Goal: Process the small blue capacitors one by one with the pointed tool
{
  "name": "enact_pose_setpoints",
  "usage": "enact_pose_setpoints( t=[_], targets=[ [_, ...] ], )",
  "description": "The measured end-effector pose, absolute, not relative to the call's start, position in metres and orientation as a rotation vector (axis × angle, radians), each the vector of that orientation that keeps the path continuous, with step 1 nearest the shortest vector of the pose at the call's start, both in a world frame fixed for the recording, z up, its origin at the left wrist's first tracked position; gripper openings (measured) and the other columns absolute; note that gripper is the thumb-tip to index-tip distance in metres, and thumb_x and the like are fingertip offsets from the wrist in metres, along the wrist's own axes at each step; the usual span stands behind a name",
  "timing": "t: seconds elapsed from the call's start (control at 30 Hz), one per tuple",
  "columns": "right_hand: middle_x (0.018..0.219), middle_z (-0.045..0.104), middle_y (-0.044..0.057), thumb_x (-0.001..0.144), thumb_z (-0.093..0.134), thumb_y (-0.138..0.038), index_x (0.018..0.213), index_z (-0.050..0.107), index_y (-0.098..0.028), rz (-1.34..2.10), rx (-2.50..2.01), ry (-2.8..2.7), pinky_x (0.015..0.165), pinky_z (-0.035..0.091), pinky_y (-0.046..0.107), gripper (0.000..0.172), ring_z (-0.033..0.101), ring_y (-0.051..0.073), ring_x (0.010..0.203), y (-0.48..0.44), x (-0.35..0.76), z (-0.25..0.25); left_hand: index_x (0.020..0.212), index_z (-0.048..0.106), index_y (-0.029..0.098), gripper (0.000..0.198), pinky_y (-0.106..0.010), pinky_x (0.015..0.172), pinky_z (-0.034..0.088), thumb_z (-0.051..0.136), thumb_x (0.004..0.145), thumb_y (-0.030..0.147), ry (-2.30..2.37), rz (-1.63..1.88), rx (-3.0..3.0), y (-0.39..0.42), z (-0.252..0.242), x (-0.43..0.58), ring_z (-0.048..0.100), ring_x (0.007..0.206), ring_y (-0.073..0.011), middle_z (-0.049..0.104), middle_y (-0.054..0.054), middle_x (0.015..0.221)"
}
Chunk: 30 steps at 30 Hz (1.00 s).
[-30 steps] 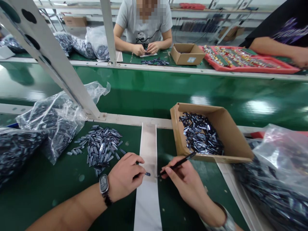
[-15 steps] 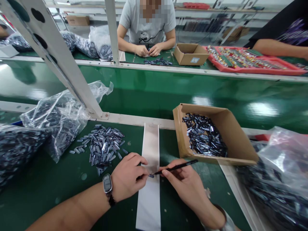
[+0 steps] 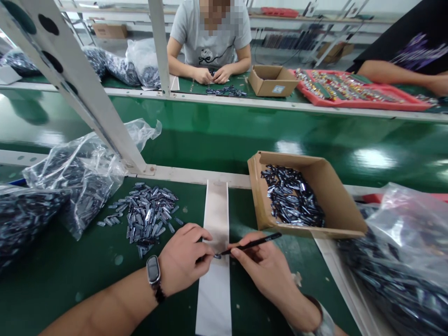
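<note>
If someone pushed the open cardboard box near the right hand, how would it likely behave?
The cardboard box would probably keep its shape, since its walls stand up without sagging. Tipping seems unlikely, as it looks wide and low. The dark parts inside may slide, because they lie loose with bare cardboard beside them.

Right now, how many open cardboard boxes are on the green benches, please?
2: near box beyond the right hand, far box beside the person opposite; others may be hidden.
</note>
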State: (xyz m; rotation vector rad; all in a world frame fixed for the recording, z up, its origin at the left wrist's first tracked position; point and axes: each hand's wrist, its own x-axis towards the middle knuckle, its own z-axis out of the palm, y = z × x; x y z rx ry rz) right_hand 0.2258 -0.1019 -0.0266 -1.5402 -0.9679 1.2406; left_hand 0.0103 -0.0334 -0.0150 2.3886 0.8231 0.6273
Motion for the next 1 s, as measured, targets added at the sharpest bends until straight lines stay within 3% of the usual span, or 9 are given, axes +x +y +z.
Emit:
enact_pose_setpoints(
  t=[0.27,0.43,0.63,0.9,1.0],
  targets=[
    [0.080,0.083,0.002,0.082,0.080,-0.043,0.086,0.063,-0.027,1.199,-1.564,-1.017,0.065,0.060,0.033,0.023,0.079,0.024,0.072,-0.098,0.220,-0.013,0.093,0.076,0.029,0.026,-0.035,0.094,0.058,0.056,0.092,0.013,0.711,0.609,2.621,-0.034,-0.022,0.004,0.069,0.105,-0.0231,0.075,-0.003,0.111],
    [0.068,0.075,-0.005,0.065,0.091,-0.054,0.078,0.062,-0.030,1.209,-1.533,-1.021,0.064,0.060,0.034,0.040,0.077,0.023,0.067,-0.093,0.220,-0.017,0.099,0.076,0.034,0.029,-0.035,0.091,0.060,0.054,0.091,0.016,0.701,0.755,2.749,-0.030,-0.056,-0.006,0.073,0.105,-0.0241,0.077,0.000,0.112],
    [0.080,0.080,-0.003,0.061,0.090,-0.062,0.082,0.059,-0.030,1.213,-1.446,-0.995,0.071,0.063,0.039,0.050,0.079,0.024,0.073,-0.094,0.222,-0.021,0.099,0.078,0.033,0.029,-0.031,0.083,0.062,0.051,0.095,0.023,0.651,0.713,2.853,-0.025,-0.069,-0.012,0.074,0.105,-0.0231,0.077,-0.002,0.115],
    [0.084,0.082,-0.002,0.056,0.094,-0.055,0.081,0.062,-0.031,1.215,-1.385,-1.028,0.074,0.063,0.040,0.047,0.081,0.028,0.079,-0.095,0.221,-0.025,0.098,0.075,0.034,0.028,-0.034,0.080,0.063,0.050,0.095,0.022,0.660,0.742,2.859,-0.027,-0.070,-0.006,0.076,0.099,-0.0240,0.079,0.000,0.107],
    [0.082,0.080,0.000,0.063,0.091,-0.053,0.082,0.063,-0.030,1.181,-1.422,-1.076,0.073,0.062,0.039,0.041,0.080,0.028,0.079,-0.096,0.222,-0.023,0.101,0.074,0.033,0.028,-0.035,0.083,0.062,0.051,0.093,0.018,0.706,0.700,2.902,-0.028,-0.067,-0.004,0.075,0.101,-0.0252,0.079,0.000,0.109]
  ],
)
